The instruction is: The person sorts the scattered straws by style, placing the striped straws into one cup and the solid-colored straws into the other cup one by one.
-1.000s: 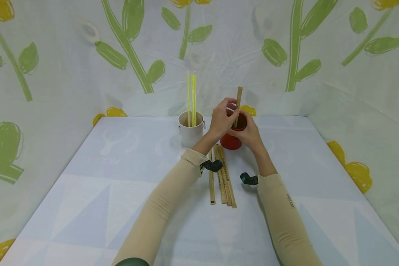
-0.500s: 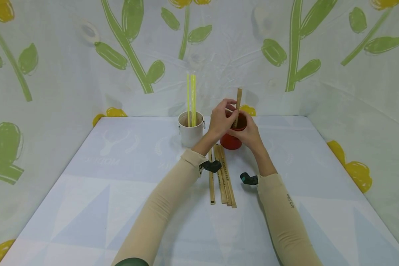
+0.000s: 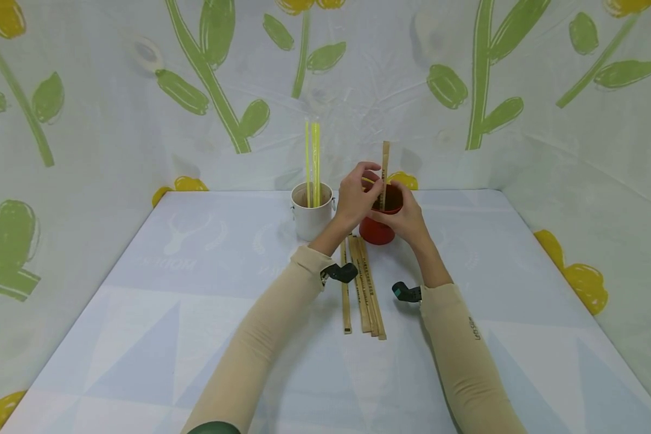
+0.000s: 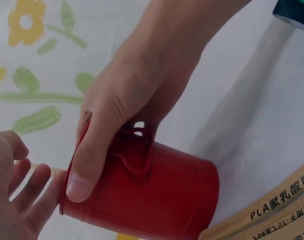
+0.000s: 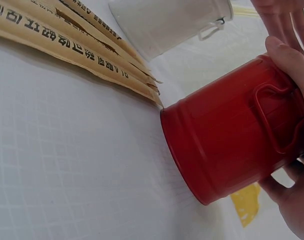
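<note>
A small red pail [image 3: 377, 231] stands toward the back of the table. My right hand [image 3: 410, 219] grips it at the rim, with the thumb [image 4: 82, 175] along the outside in the left wrist view. One paper-wrapped straw [image 3: 385, 163] stands nearly upright in the pail, its top well above the rim. Beside that straw is my left hand [image 3: 356, 191], fingers spread and loosely bent at the pail's mouth. In the left wrist view its fingers [image 4: 34, 187] pinch nothing. The straw's lower end is hidden inside the pail.
Several more paper-wrapped straws [image 3: 366, 289] lie on the table in front of the pail. To the left stands a white pail [image 3: 311, 223] holding yellow straws [image 3: 316, 163] in clear wrappers. A flowered sheet [image 3: 358, 84] hangs behind the table.
The straw in the red pail has tipped left and stands straighter. My left fingers have loosened from it and drawn slightly left. My right hand keeps its grip on the pail.
</note>
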The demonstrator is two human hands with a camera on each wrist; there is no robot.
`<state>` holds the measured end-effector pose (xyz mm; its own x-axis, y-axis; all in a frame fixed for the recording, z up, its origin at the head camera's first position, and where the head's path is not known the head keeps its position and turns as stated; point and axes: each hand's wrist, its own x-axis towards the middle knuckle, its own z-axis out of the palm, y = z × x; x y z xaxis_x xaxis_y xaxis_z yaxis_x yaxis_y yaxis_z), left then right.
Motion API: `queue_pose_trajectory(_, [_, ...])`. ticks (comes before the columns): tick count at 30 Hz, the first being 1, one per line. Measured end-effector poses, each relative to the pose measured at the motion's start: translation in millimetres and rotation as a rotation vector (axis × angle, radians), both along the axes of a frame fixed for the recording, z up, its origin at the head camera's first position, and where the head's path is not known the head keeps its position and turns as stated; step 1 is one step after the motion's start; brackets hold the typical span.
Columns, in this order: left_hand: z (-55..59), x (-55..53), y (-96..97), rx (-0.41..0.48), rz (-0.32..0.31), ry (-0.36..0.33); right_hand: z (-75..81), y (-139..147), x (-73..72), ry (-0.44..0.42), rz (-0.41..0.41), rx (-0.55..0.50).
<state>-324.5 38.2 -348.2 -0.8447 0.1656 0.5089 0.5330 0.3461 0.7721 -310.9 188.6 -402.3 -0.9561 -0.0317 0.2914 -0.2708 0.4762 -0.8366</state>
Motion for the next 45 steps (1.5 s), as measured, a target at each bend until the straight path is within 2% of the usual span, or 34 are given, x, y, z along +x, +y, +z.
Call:
queue_pose_trajectory(5, [2.8,3.7,-1.3,0.026,-0.055,0.005,-0.3,0.6,-0.2,0.005,0.001,-0.006])
queue_pose_trajectory(12, [12.9,22.7,0.0,0.114,-0.185,-0.029,-0.8,1.1,-0.7,0.031,0.036,-0.021])
queue_pose_trajectory(17, [13.8,32.7,-5.1,0.073,-0.227,0.016,-0.3,1.2,-1.4,0.025,0.032,-0.003])
queue_pose_trajectory(24, [5.7,41.4,-18.7,0.033,-0.228,0.044,-0.1,1.1,-2.4,0.025,0.005,0.011])
queue_pose_trajectory(34, [-3.4,48.3,-37.5,0.019,-0.225,0.022,-1.0,1.4,-1.4,0.005,-0.005,0.007])
queue_pose_trajectory(37, [-6.6,50.5,-43.7,-0.003,-0.227,0.040,-1.8,1.5,-1.9,0.011,-0.010,0.010])
queue_pose_trajectory(41, [-14.7,52.9,-52.5,-0.025,-0.234,0.063,-1.8,0.6,-1.9,0.007,-0.009,0.007])
queue_pose_trajectory(45, [-24.3,55.5,-60.7,-0.039,-0.229,0.044,-0.2,-1.7,-0.1,-0.014,-0.013,-0.011])
